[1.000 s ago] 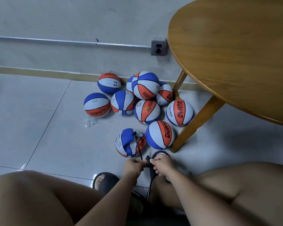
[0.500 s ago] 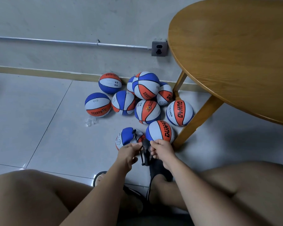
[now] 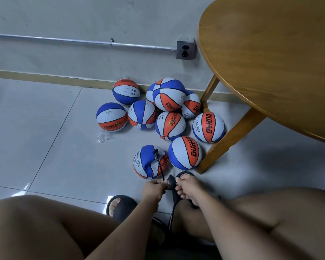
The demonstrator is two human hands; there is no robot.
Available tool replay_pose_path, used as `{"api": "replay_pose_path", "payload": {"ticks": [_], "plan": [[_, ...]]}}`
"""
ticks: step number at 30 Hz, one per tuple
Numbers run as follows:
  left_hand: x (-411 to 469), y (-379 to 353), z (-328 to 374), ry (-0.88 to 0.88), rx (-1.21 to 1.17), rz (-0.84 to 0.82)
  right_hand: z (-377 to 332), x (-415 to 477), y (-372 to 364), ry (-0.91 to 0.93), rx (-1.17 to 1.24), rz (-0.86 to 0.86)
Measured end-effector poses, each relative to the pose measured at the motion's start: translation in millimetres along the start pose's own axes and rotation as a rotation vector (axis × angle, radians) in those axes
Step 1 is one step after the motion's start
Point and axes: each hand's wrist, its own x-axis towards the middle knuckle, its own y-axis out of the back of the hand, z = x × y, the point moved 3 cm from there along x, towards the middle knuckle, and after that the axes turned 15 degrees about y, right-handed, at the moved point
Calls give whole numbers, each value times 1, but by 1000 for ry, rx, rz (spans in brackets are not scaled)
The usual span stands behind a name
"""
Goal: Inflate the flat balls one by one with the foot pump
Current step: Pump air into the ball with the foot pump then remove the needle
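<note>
On the tiled floor (image 3: 45, 147), at the left, a scrap of clear plastic wrapper (image 3: 102, 136) lies just short of a heap of round balls (image 3: 170, 94) in red, white and blue, piled against the wall. Nearer the person sits the flat ball (image 3: 146, 164), its blue panel caved in and creased, just beside a full ball (image 3: 185, 152) on its right. A thin black hose (image 3: 160, 166) is plugged into the top of the flat ball and runs down across it to the hands.

The left hand (image 3: 154, 190) has its fingers curled and pinches the hose's lower end where it meets the black foot pump (image 3: 170, 182). The right hand (image 3: 189, 188), just beside it, grips that black piece from the other side with curled fingers. Most of the pump is hidden under the hands and the right leg, so how it sits on the floor cannot be told. Farther right stands a wooden desk (image 3: 270, 62), one leg close to the full ball.

The step appears to be readying the pump before treading. Doing it well likely means seating the hose firmly at the pump end, leaving it slack so the needle is not tugged from the valve, laying the pump flat, then pressing in full, steady strokes until the dent pops out.
</note>
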Motion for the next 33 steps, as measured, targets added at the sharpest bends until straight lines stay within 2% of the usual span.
{"api": "replay_pose_path", "payload": {"ticks": [7,12,20,26,29,33], "plan": [[-23,11,56,-92,-284,-124,-66,1,-6,248,122,69],[-42,11,82,-152,-372,-227,-98,-2,1,343,235,99],[-25,3,41,-72,-132,-79,-44,4,5,199,93,69],[-9,-11,11,-50,126,18,-1,1,6,-12,-30,24],[-10,-9,6,-22,83,3,3,-2,0,-37,-69,-7],[-17,-1,25,-35,-84,-51,-23,2,-6,92,-20,49]]}}
